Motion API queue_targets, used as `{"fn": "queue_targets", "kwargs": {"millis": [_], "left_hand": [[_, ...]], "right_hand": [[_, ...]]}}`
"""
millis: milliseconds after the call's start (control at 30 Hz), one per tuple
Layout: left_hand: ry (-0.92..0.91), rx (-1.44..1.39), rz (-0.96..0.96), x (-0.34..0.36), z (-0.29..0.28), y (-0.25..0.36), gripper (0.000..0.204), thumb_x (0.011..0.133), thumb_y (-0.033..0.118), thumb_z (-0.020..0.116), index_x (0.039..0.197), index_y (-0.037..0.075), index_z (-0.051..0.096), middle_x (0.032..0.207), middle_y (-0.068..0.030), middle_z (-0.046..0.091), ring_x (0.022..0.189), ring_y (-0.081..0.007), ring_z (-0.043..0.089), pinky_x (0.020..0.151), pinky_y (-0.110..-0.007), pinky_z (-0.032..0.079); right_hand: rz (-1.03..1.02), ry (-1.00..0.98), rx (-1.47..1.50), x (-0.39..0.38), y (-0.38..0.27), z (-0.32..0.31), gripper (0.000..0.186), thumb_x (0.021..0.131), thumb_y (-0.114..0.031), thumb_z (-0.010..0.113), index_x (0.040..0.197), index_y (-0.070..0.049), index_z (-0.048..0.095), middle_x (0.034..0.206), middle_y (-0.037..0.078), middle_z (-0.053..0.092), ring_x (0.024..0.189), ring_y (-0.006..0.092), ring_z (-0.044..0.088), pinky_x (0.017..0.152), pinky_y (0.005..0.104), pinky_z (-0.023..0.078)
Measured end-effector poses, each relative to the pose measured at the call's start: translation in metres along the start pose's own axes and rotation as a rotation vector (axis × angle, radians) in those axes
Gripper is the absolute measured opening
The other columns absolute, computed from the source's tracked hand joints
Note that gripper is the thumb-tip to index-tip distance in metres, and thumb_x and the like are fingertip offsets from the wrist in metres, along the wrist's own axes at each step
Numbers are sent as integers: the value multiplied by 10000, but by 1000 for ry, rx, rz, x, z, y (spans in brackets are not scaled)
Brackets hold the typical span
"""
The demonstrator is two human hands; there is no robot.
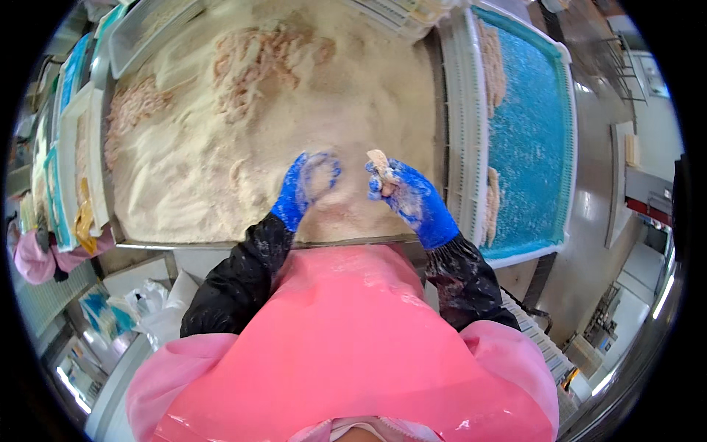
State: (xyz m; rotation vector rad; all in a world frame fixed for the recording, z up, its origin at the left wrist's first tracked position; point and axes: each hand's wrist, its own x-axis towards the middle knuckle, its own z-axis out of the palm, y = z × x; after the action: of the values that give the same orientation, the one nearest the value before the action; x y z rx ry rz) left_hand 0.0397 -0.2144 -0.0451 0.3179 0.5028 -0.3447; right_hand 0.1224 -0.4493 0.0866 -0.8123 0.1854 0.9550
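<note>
My left hand (298,190), in a blue glove dusted with flour, hovers over the near part of a flour-covered table (177,199). Its fingers curve apart with nothing between them. To its right, my gloved right hand (416,200) is closed around a flour-coated strip of raw meat (379,160), whose pale end sticks up past the fingers. A heap of pinkish raw meat strips (254,70) lies in the flour toward the far side. More meat pieces (136,110) rest at the table's left edge.
On the right stands a white-rimmed tray with a blue bottom (530,140); rows of coated strips (492,70) line its left side. A white bin (151,29) sits at the far left corner. Another person's pink sleeve (35,256) and yellowish glove (85,221) show at left.
</note>
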Motion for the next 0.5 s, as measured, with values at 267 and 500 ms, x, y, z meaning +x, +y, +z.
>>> {"fn": "queue_targets", "kwargs": {"millis": [267, 500], "left_hand": [[163, 237, 84, -4, 8, 3, 516, 997, 392, 367, 1279, -17, 508, 1276, -159, 551, 1141, -321, 546, 943, -419, 475], [244, 220, 121, 0, 4, 3, 492, 994, 376, 381, 1260, -14, 521, 1263, -130, 564, 1135, -300, 562, 940, -396, 484]], "right_hand": [[-271, 382, -319, -112, -128, -18, 375, 908, -129, 559, 1256, -1, 501, 1069, 83, 599, 823, 109, 558, 675, 190, 450], [-413, 471, -803, -92, -183, -59, 369, 928, -119, 548, 1278, -3, 524, 930, 61, 627, 764, 95, 550, 681, 212, 451]]}}
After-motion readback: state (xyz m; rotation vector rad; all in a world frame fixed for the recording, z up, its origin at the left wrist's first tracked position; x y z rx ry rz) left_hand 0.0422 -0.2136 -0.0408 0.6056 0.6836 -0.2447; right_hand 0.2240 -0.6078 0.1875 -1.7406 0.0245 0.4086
